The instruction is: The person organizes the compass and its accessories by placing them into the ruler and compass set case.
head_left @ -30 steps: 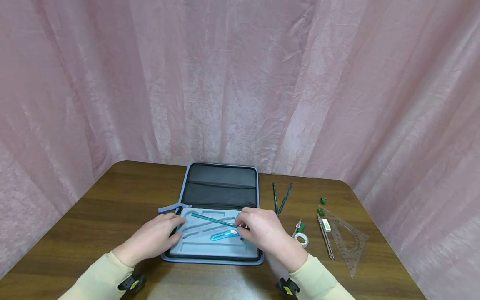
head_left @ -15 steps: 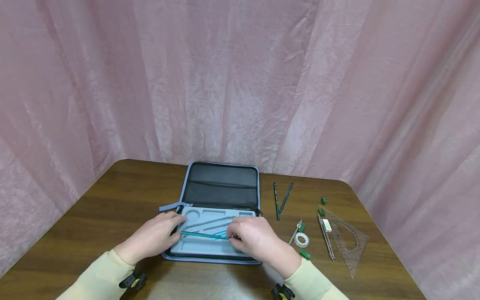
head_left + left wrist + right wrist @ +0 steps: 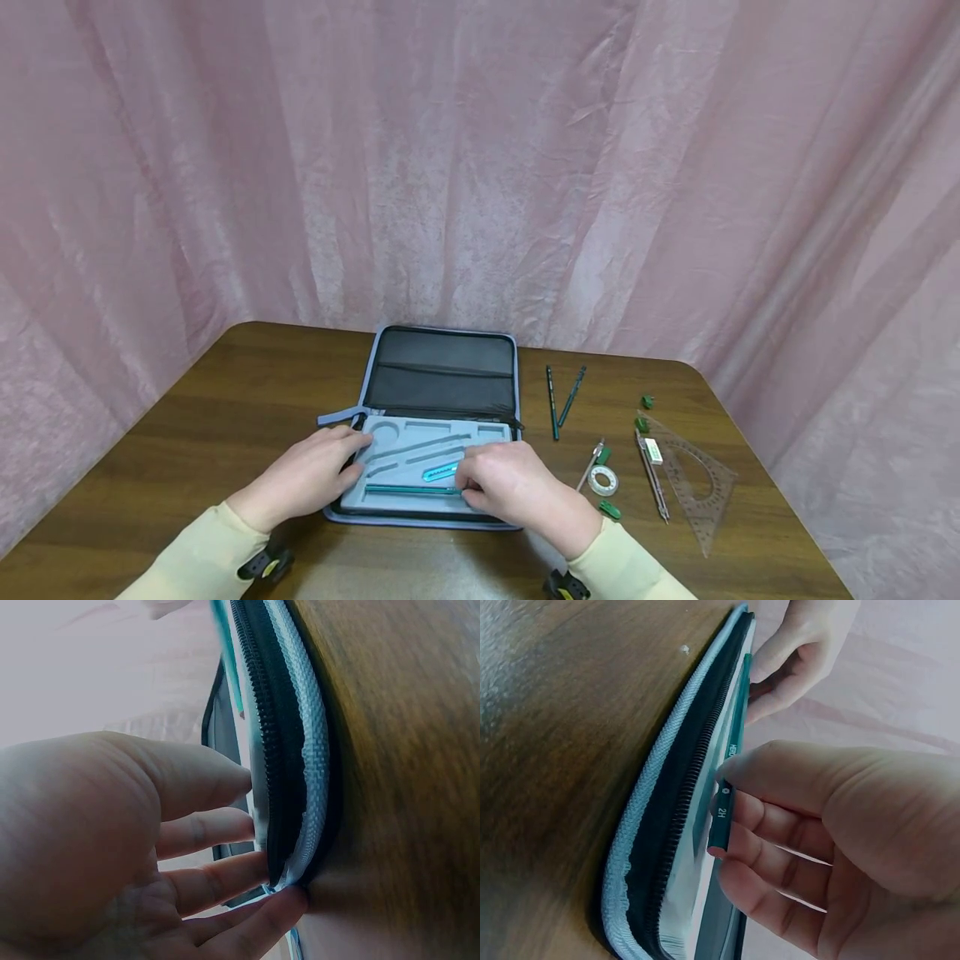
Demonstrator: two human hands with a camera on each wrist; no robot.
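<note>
In the head view, a zippered case [image 3: 442, 392] lies unfolded with a pale blue moulded tray [image 3: 397, 503] in its lower half. My right hand [image 3: 501, 479] pinches a green pencil [image 3: 408, 490] between thumb and fingers, lengthwise over the long front slot. The right wrist view shows "2H" printed on the pencil [image 3: 727, 802] near its end. A blue utility knife [image 3: 438, 472] lies in the tray just behind it, its right end hidden by the fingers. My left hand [image 3: 303, 477] rests at the case's left edge, fingertips touching the tray and the zippered side [image 3: 300, 772].
Right of the case lie two dark pencils [image 3: 552, 404], a compass [image 3: 591, 463], a roll of white tape [image 3: 603, 480] and small green pieces [image 3: 610, 509]. Farther right are a clear set square [image 3: 701, 487], a white eraser [image 3: 653, 451] and a metallic drawing tool [image 3: 654, 483].
My right hand has brought the pencil toward the front of the tray, turning it from slanted to parallel with the front edge. The left hand has stayed at the case's left edge.
</note>
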